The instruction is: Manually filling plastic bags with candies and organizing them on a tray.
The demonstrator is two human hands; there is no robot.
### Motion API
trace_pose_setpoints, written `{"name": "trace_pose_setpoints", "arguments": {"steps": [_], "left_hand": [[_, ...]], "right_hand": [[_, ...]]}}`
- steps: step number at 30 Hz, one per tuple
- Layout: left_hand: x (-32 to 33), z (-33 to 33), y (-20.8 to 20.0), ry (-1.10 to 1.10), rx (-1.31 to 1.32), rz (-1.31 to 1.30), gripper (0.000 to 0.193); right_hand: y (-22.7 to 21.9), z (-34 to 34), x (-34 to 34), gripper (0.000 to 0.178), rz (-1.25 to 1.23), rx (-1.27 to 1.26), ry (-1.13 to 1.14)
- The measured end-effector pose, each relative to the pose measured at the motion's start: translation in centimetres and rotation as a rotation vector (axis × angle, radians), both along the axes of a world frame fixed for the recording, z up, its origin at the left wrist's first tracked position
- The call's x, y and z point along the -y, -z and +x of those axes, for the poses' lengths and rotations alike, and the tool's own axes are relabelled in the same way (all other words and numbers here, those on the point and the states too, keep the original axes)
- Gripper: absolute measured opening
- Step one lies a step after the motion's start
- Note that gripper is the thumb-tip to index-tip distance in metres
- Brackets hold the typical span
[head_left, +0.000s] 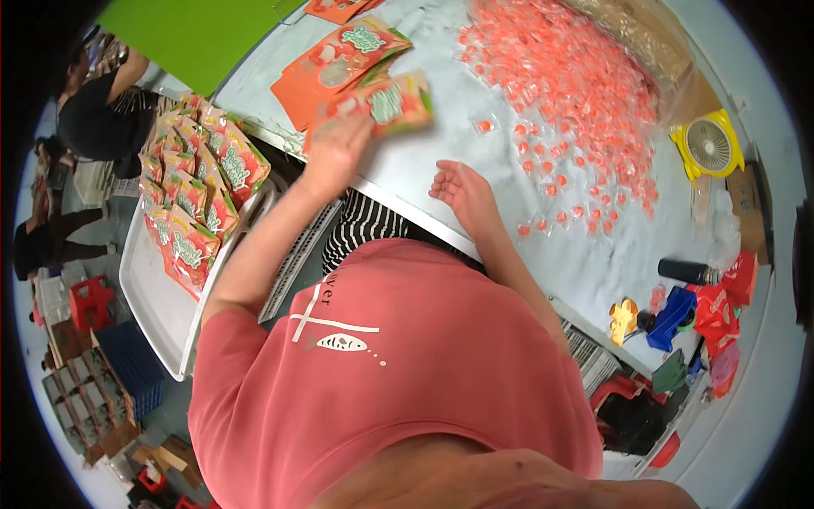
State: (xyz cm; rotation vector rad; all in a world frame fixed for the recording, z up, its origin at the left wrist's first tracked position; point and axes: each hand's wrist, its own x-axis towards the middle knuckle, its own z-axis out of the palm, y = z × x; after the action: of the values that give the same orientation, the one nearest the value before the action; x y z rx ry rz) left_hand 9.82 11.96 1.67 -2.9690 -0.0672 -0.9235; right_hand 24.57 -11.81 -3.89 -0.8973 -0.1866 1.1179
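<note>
My left hand (pixel 337 154), somewhat blurred, is closed on the edge of a printed orange-and-green pouch (pixel 397 103) above the table's front edge. Just beyond it lies a stack of similar pouches (pixel 339 61), flat and overlapping. Over the pale tabletop, my right hand (pixel 462 193) is held with loosely curled fingers and nothing visible in them. Farther off to its right spreads a large heap of small clear-wrapped red candies (pixel 564 76). One single candy (pixel 484 126) sits apart from the heap, between it and the pouch in my left hand.
To my left, a white tray (pixel 157 297) carries several upright pouches (pixel 191 187). A green surface (pixel 199 38) adjoins the table at the far left. On the right are a yellow fan (pixel 708 146), a black cylinder (pixel 683 271) and a blue object (pixel 672 319). Other people work at far left.
</note>
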Motion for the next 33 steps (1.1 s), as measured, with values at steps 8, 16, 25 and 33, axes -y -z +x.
{"name": "trace_pose_setpoints", "arguments": {"steps": [8, 16, 25, 33], "left_hand": [[7.8, -3.1, 1.5, 0.227, -0.235, -0.378, 0.038], [10.5, 0.9, -2.1, 0.045, -0.067, -0.824, 0.029], [11.5, 2.1, -1.3, -0.045, -0.162, -1.211, 0.028], [11.7, 2.0, -0.5, -0.058, -0.118, -1.205, 0.022]], "right_hand": [[0.2, 0.4, 1.2, 0.024, -0.160, 0.088, 0.043], [-3.3, -0.9, 3.0, 0.013, -0.166, 0.406, -0.067], [-3.8, -1.4, 2.6, 0.007, -0.183, 0.391, -0.061], [-4.1, -1.3, 1.9, 0.017, -0.247, 1.796, 0.488]]}}
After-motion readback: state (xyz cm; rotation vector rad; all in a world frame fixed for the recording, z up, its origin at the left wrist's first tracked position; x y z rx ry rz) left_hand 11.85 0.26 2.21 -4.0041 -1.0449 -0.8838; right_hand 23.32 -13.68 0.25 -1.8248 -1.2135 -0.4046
